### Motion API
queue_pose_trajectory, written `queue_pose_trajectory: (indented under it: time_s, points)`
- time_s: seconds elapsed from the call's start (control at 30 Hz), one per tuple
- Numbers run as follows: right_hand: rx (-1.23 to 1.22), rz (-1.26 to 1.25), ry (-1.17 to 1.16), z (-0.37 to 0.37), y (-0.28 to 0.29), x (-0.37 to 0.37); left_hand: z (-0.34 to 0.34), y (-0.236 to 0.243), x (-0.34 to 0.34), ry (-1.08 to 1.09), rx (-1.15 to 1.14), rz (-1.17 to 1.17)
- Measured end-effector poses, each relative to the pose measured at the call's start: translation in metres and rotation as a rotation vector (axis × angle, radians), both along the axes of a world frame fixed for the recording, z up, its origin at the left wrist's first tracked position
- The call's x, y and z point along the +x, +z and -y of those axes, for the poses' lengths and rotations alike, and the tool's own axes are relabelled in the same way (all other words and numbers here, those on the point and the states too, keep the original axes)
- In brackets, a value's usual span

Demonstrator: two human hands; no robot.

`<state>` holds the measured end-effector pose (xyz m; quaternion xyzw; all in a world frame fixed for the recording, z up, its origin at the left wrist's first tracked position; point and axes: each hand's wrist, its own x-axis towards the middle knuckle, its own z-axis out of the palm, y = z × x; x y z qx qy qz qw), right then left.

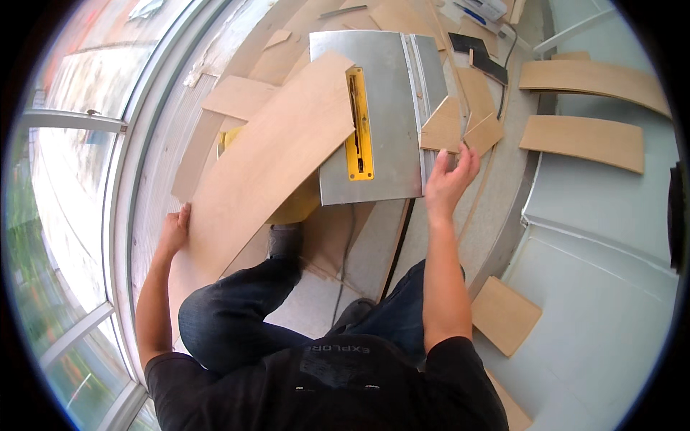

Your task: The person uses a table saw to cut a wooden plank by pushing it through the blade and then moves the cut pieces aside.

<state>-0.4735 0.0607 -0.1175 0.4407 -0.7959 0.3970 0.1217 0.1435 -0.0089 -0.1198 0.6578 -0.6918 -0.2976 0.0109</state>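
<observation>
A long plywood board (277,136) lies slantwise, its far end over the left part of a metal table saw top (392,93). My left hand (175,228) is closed on the board's left edge near its close end. The board's right edge reaches the yellow slotted insert (361,159) in the saw top. At the saw's right edge my right hand (453,176) has curled fingers and thumb at the lower edge of a small angled plywood piece (441,128). A second small plywood piece (484,135) lies beside it. The fingertips' exact contact is partly hidden.
Plywood strips (593,79) and a square plywood piece (506,314) lie on the pale surface at right. Offcuts (241,97) lie left of the saw. Beyond it are black objects (489,66) and a cable (509,50). A window frame (115,215) runs along the left.
</observation>
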Motion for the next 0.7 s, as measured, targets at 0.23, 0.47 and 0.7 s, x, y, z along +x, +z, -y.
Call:
queue_pose_trajectory:
  time_s: [0.23, 0.47, 0.7]
  points:
    - [0.102, 0.64, 0.517, -0.014, 0.031, 0.126, 0.026, 0.017, -0.009, 0.127, -0.024, 0.045]
    - [0.293, 1.445, 0.575, 0.045, 0.039, 0.181, 0.041, 0.019, 0.0, 0.115, -0.017, 0.107]
    - [0.215, 1.487, 0.592, 0.065, 0.021, 0.184, 0.046, 0.027, -0.002, 0.118, -0.003, 0.123]
